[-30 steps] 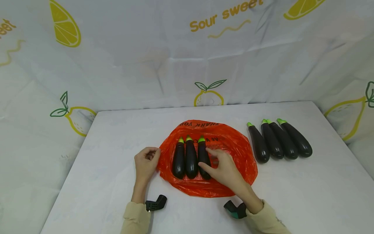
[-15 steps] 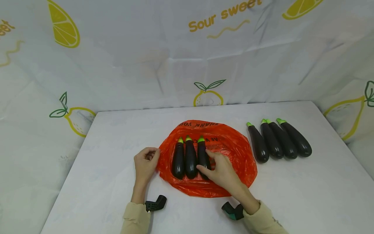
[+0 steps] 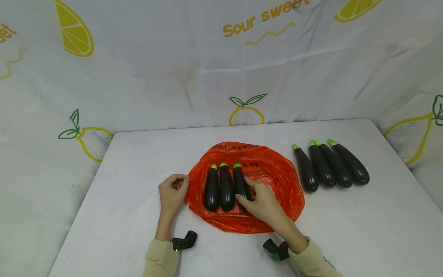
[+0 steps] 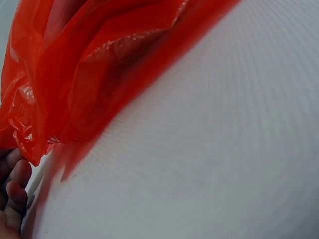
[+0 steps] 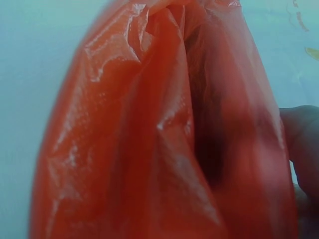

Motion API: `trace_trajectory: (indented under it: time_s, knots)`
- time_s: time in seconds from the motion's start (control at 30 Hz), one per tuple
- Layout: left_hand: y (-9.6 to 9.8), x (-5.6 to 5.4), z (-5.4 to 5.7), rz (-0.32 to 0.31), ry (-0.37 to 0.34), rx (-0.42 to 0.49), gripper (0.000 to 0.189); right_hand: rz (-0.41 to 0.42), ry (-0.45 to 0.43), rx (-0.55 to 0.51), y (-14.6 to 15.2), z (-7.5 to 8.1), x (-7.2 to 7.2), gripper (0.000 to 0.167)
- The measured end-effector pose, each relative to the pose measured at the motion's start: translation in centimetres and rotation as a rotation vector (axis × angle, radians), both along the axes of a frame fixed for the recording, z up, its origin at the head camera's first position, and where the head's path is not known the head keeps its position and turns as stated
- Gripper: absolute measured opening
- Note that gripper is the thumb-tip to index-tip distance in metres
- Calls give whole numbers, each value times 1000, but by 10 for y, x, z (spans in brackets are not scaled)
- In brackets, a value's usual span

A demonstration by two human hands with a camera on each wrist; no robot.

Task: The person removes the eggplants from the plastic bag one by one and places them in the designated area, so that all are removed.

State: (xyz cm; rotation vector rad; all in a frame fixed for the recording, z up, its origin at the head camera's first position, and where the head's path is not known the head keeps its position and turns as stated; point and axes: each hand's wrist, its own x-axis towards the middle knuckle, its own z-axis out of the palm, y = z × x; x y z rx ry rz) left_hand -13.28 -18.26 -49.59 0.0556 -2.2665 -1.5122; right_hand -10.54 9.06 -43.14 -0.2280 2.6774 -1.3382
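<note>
An opened-out red plastic bag [image 3: 277, 200] lies mid-table, with three dark eggplants side by side in its hollow, green stems pointing away. At its left edge my left hand [image 3: 173, 192] pinches the plastic between thumb and curled fingers; the left wrist view shows those fingers [image 4: 17, 177] right at a crumpled corner. My right hand [image 3: 266, 202] reaches over the near right side of the bag and grips the rightmost eggplant [image 3: 239, 179], thumb across its lower part and index finger at its right side. In the right wrist view, bag folds [image 5: 139, 149] hide most of this hand.
Several more eggplants [image 3: 325, 167] lie in a row on the white table [image 3: 131, 184], right of the bag. Behind the table hangs a white cloth [image 3: 155, 84] with lemon prints. Black wrist devices [image 3: 185, 240] sit on both forearms.
My right hand has shifted slightly left, its thumb closing over the rightmost eggplant, which has edged a little left at its stem. My left hand stays at the bag's edge.
</note>
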Motion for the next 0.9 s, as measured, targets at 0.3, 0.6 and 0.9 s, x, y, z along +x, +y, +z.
trace_trajectory:
  time_s: [0.3, 0.6, 0.9]
  knots:
    - [1, 0, 0, -2, -7, 2, 8, 4, -13, -5, 4, 4, 0, 63]
    - [10, 4, 17, 20, -20, -6, 6, 16, -27, 15, 7, 8, 1, 63]
    - [2, 0, 1, 5, -7, -3, 7, 40, -12, 26, 10, 13, 6, 63]
